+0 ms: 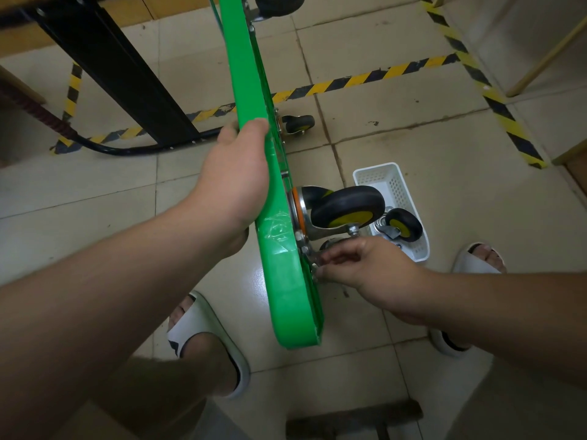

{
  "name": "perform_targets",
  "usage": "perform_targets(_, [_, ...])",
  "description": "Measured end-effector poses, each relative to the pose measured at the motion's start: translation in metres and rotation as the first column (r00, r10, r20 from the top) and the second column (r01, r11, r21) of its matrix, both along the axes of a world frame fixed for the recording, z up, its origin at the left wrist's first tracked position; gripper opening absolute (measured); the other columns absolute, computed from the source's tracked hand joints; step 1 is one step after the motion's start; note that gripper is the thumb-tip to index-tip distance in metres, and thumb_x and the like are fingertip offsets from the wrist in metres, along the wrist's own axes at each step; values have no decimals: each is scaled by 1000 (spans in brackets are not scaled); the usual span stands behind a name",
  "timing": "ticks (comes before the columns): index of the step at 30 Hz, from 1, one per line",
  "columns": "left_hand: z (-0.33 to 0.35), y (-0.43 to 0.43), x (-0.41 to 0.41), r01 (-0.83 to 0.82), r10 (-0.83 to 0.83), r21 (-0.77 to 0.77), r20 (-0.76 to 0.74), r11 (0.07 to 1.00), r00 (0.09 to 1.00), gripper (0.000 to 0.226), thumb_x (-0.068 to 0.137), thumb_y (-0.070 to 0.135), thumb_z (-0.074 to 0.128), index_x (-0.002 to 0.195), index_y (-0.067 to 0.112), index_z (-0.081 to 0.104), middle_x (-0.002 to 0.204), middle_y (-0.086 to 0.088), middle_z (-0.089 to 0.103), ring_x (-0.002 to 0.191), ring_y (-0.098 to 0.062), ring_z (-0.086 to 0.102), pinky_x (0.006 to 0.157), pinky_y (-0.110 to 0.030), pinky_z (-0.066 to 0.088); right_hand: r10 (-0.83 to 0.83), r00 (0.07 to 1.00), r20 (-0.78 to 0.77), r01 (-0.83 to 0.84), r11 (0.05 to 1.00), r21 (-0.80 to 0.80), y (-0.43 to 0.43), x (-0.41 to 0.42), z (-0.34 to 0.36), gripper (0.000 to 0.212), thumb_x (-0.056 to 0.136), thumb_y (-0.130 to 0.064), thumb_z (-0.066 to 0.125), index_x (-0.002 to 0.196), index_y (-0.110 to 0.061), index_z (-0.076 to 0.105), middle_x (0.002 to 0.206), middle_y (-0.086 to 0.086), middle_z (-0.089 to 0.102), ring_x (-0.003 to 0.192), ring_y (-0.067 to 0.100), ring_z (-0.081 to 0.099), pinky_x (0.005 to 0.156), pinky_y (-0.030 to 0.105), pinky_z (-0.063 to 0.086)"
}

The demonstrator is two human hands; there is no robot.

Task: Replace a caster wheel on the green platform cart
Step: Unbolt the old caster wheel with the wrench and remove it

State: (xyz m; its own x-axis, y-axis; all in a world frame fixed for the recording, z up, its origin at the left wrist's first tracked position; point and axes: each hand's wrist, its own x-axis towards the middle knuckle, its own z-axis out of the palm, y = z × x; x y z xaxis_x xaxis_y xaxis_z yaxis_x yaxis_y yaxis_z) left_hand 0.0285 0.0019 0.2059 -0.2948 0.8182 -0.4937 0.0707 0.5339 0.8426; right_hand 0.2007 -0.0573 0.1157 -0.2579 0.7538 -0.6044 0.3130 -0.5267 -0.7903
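Note:
The green platform cart (279, 274) stands on its edge in the middle of the view, its underside facing right. My left hand (236, 182) grips its top edge, fingers wrapped over the rim. A black caster wheel with a yellow hub (347, 208) is mounted on the near corner by a metal plate. Just below it my right hand (365, 265) pinches a small nut or bolt at the plate's lower corner. Two more casters on the cart show farther back (297, 124) and at the top edge of the view (279, 4).
A white perforated basket (400, 182) sits on the tiled floor right of the cart, holding a loose caster (403, 224). A black table leg (127, 74) and hose lie left. Yellow-black tape (365, 78) crosses the floor. My sandalled feet flank the cart; a dark stool top (352, 417) is at the bottom.

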Motion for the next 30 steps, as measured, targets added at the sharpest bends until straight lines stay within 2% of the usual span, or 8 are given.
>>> perform_targets(1, [0,0,-1,1,-1,0,3,1000,1000,47,97,49,46,139,26,50,117,-5,68,96,-27,70,87,-49,58,-3,1000,-3,3,1000,5,1,0,-1,18,80,-13,83,98,-13,79,96,8,77,88,14,73,72,12,55])
perform_targets(3, [0,0,-1,5,-5,-1,6,1000,1000,47,98,49,46,138,26,50,117,-5,68,97,-27,70,87,-48,58,-4,1000,5,4,1000,0,0,0,-2,17,80,-15,84,97,-15,79,97,7,77,91,18,73,78,21,57])
perform_targets(5, [0,0,-1,5,-5,3,5,1000,1000,47,98,49,46,138,25,50,117,-5,68,96,-27,70,87,-48,58,1,1000,14,-1,1000,-15,-2,0,-2,16,80,-16,84,95,-16,79,95,6,77,90,18,73,77,28,58])
perform_targets(8, [0,0,0,3,-3,9,5,1000,1000,46,98,47,46,138,24,51,117,-7,67,96,-28,69,87,-48,58,23,1000,1,-23,996,-92,-5,3,-1,15,81,-14,83,95,-11,76,89,7,77,77,10,71,68,17,54])
perform_targets(12, [0,-1,0,10,-10,10,3,1000,1000,45,98,48,46,136,24,52,116,-7,67,97,-28,69,89,-50,57,44,999,-17,-47,974,-222,-14,9,4,14,83,-18,82,92,-11,74,73,-1,72,67,8,67,71,25,58])
perform_targets(17, [0,0,1,11,-11,10,2,1000,1000,45,98,48,45,136,25,51,117,-7,68,98,-28,69,90,-50,57,-3,998,-65,-16,955,-297,-22,13,18,15,86,-20,79,93,-7,74,80,10,70,72,19,68,67,31,60])
perform_targets(25, [1,0,2,-2,2,10,-1,1000,1000,44,98,46,46,137,25,52,117,-5,68,97,-28,70,89,-51,58,-57,990,-131,15,953,-301,-26,13,32,12,86,-14,78,91,-3,74,77,10,71,72,23,70,69,36,62])
perform_targets(30, [2,-1,2,-1,1,6,5,1000,1000,43,99,46,46,136,25,52,116,-6,68,97,-28,70,90,-50,57,-61,988,-140,19,959,-282,-27,8,32,10,86,-14,78,88,-5,75,75,10,70,70,21,68,65,33,61])
